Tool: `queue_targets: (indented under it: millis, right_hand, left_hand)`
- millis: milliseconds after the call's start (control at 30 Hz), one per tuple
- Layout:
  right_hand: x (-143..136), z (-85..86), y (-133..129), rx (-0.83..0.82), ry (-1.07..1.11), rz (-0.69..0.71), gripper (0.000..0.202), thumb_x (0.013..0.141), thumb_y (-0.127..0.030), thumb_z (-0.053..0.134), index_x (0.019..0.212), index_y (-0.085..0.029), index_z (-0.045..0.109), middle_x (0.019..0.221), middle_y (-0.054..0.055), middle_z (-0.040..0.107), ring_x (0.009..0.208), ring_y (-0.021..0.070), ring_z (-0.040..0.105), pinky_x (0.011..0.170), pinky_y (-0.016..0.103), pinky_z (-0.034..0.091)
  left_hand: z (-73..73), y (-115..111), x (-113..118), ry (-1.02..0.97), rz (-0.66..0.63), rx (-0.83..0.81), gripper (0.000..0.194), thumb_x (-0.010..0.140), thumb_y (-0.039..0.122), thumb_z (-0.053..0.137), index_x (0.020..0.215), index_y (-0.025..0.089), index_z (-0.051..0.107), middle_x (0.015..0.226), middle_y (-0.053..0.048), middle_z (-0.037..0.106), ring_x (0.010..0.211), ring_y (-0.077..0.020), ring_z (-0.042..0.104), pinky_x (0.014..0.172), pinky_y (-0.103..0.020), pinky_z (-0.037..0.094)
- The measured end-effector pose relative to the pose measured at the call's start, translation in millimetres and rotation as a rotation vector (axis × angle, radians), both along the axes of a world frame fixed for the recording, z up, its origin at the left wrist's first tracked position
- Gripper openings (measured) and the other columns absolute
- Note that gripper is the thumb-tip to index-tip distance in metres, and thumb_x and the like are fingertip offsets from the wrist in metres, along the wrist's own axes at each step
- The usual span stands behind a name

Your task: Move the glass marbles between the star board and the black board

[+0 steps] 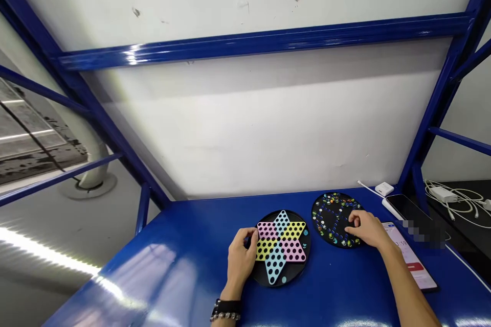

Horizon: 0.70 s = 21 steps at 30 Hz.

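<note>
A Chinese checkers board [278, 241], with a pink, yellow and light blue star full of dark holes, lies on a round black tray. My left hand [242, 258] is at its left edge, fingers curled and the thumb against the rim. To the right is a round black lid [326, 217] holding many small glass marbles, most of them spread near its rim. My right hand [364, 228] is over the lid's right side, thumb and forefinger brought together low above the marbles. Whether a marble is between those fingertips cannot be made out.
Right of the lid, a phone [416, 260] with a lit screen lies on the blue table [161, 250], partly behind my right forearm. Beyond it are a dark-screened phone [408, 206], a white charger [384, 188] and tangled cables [466, 195]. Blue frame bars [264, 45] cross the white wall.
</note>
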State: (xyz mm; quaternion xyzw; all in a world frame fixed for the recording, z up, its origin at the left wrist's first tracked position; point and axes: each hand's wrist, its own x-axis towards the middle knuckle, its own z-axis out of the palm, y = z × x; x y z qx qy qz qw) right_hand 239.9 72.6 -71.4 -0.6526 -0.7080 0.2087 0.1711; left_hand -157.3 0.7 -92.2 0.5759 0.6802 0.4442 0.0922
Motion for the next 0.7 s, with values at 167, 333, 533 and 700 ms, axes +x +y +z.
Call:
queue_targets:
  millis: [167,333,533,700]
  right_hand:
    - [10.8,-3.2,-2.2,-0.119,0.016,0.111,0.013,0.075,-0.031,0.068,0.087,-0.026,0.068,0.081,-0.002,0.07,0.081,0.0195,0.064,0.072,0.03,0.035]
    - [10.4,-3.7,-3.4,-0.114,0.05,0.149,0.009,0.075,-0.03,0.067,0.084,-0.026,0.067,0.081,-0.001,0.072,0.08,0.0192,0.065,0.077,0.031,0.038]
    - [8.2,-0.2,-6.5,-0.125,0.203,0.158,0.014,0.078,-0.037,0.062,0.08,-0.024,0.067,0.071,0.0,0.068,0.066,0.0178,0.062,0.069,0.03,0.044]
    - [16.8,0.7,-6.5,-0.107,0.254,0.153,0.025,0.086,-0.038,0.049,0.083,-0.024,0.069,0.083,0.004,0.072,0.081,0.0224,0.066,0.076,0.033,0.048]
  left_hand:
    - [0.6,-0.4,1.2,0.003,0.001,0.011,0.034,0.093,0.05,0.048,0.085,0.023,0.068,0.089,-0.004,0.073,0.085,-0.0216,0.068,0.078,-0.035,0.056]
    - [3.4,-1.8,2.5,0.011,-0.003,0.015,0.034,0.094,0.049,0.048,0.085,0.023,0.068,0.088,-0.004,0.073,0.083,-0.0205,0.068,0.077,-0.033,0.055]
    - [4.6,-2.4,3.9,0.008,-0.009,0.018,0.035,0.094,0.049,0.048,0.085,0.023,0.068,0.088,-0.004,0.073,0.083,-0.0206,0.068,0.076,-0.033,0.056]
    - [4.1,-2.2,3.5,0.005,-0.012,0.019,0.033,0.094,0.048,0.049,0.085,0.023,0.069,0.088,-0.004,0.073,0.083,-0.0205,0.068,0.077,-0.033,0.056]
